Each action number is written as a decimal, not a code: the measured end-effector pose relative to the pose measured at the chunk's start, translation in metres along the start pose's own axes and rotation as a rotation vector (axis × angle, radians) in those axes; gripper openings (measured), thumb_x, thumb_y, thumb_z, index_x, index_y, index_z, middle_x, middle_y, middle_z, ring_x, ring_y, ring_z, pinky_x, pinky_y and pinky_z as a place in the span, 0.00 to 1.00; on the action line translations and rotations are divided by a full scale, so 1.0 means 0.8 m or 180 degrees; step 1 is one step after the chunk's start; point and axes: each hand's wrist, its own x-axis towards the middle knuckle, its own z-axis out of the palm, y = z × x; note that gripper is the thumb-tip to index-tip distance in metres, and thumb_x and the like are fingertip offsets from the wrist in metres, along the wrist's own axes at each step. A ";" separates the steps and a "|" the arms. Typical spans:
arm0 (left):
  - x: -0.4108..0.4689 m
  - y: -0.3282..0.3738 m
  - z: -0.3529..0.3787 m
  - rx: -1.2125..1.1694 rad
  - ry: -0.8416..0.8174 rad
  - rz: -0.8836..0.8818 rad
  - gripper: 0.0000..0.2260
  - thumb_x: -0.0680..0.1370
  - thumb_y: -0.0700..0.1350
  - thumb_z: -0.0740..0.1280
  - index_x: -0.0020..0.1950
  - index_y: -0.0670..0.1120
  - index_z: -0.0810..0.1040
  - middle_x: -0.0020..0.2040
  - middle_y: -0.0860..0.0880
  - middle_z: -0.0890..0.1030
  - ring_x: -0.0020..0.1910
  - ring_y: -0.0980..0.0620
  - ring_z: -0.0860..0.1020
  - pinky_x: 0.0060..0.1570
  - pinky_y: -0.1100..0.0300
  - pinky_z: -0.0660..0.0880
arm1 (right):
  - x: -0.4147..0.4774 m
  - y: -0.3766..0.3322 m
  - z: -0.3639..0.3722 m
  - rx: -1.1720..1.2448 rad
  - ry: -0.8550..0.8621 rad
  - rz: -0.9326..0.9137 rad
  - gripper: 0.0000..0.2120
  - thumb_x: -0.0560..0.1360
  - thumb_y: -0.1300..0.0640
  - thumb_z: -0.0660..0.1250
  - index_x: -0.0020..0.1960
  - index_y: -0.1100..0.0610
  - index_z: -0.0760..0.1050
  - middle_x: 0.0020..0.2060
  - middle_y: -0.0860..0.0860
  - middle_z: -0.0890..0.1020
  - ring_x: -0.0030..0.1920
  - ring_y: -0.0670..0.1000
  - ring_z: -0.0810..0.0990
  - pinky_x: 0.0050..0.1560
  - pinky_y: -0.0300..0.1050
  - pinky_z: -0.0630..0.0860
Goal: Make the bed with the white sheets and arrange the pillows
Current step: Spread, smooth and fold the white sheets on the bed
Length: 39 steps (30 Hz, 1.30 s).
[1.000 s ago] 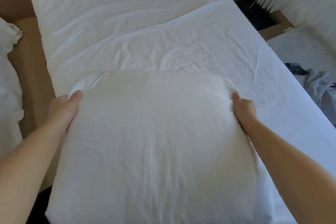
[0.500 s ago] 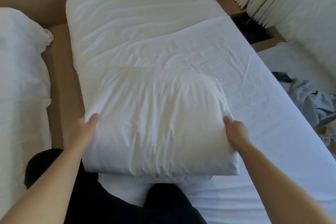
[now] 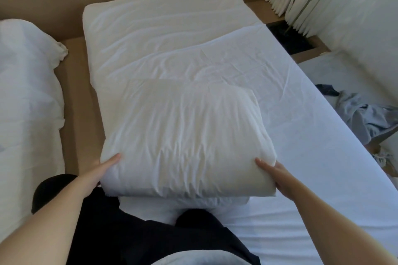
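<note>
A white pillow lies flat on the bed, over the white sheet. My left hand holds its near left corner, thumb on top and fingers hidden under the edge. My right hand holds the near right corner the same way. Beneath the pillow's near edge a second white pillow shows. The far end of the mattress is covered in wrinkled white cloth, and the top sheet's edge crosses the bed diagonally.
A brown wooden platform frames the bed, with bunched white bedding to the left. Right of the bed lie grey clothes, a white curtain and a dark recess. My dark-trousered knees are at the near edge.
The pillow went from raised in front of me down onto the bed. Both hands slid from its far corners to its near corners, and the view tilted up toward the headboard.
</note>
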 end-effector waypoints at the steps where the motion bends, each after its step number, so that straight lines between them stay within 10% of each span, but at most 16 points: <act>1: -0.002 0.003 0.006 0.0039 0.0202 0.0146 0.39 0.70 0.62 0.72 0.74 0.43 0.67 0.67 0.42 0.74 0.65 0.40 0.72 0.67 0.47 0.67 | 0.003 -0.002 0.006 -0.0134 0.0290 -0.0100 0.35 0.65 0.36 0.75 0.62 0.58 0.76 0.53 0.53 0.84 0.54 0.54 0.82 0.56 0.52 0.79; 7: -0.012 0.011 0.022 0.0601 0.1066 0.0783 0.23 0.81 0.55 0.60 0.68 0.38 0.72 0.62 0.37 0.76 0.60 0.38 0.74 0.54 0.53 0.67 | 0.003 -0.009 0.011 -0.0947 0.1776 -0.0268 0.19 0.79 0.45 0.63 0.41 0.61 0.75 0.38 0.57 0.79 0.50 0.63 0.79 0.50 0.54 0.73; 15: -0.019 -0.004 0.027 0.0546 0.1106 0.0620 0.28 0.81 0.59 0.56 0.74 0.41 0.67 0.69 0.40 0.71 0.67 0.39 0.70 0.63 0.49 0.66 | -0.003 0.021 0.015 -0.0784 0.1615 0.0226 0.26 0.81 0.39 0.55 0.56 0.62 0.76 0.54 0.60 0.79 0.55 0.61 0.76 0.56 0.54 0.72; 25: -0.012 -0.008 0.015 0.1071 0.1425 0.0606 0.25 0.83 0.54 0.54 0.62 0.35 0.76 0.51 0.36 0.75 0.52 0.39 0.73 0.52 0.52 0.67 | -0.006 0.035 0.028 -0.1474 0.1861 0.0222 0.30 0.84 0.45 0.48 0.60 0.69 0.76 0.56 0.68 0.78 0.59 0.66 0.75 0.55 0.54 0.69; 29: -0.006 -0.001 0.019 0.0812 0.1092 0.0396 0.29 0.81 0.60 0.55 0.72 0.40 0.70 0.69 0.38 0.71 0.67 0.38 0.69 0.65 0.50 0.64 | 0.001 0.018 0.023 -0.1207 0.1788 0.0196 0.29 0.83 0.43 0.48 0.64 0.64 0.74 0.61 0.64 0.77 0.62 0.64 0.73 0.58 0.53 0.67; 36: 0.002 -0.001 0.012 0.1414 0.1401 0.0428 0.23 0.83 0.54 0.52 0.60 0.37 0.77 0.50 0.39 0.76 0.49 0.40 0.73 0.48 0.52 0.67 | 0.010 0.011 0.007 -0.1572 0.2036 0.0088 0.27 0.84 0.47 0.49 0.52 0.68 0.77 0.52 0.67 0.79 0.54 0.66 0.76 0.53 0.54 0.69; 39: 0.013 0.009 0.002 0.1657 0.1058 0.0212 0.21 0.83 0.51 0.52 0.59 0.36 0.76 0.57 0.35 0.76 0.49 0.41 0.72 0.48 0.54 0.65 | 0.013 0.003 -0.003 -0.1530 0.1742 0.0220 0.25 0.83 0.46 0.52 0.47 0.65 0.76 0.50 0.66 0.80 0.48 0.61 0.74 0.51 0.53 0.69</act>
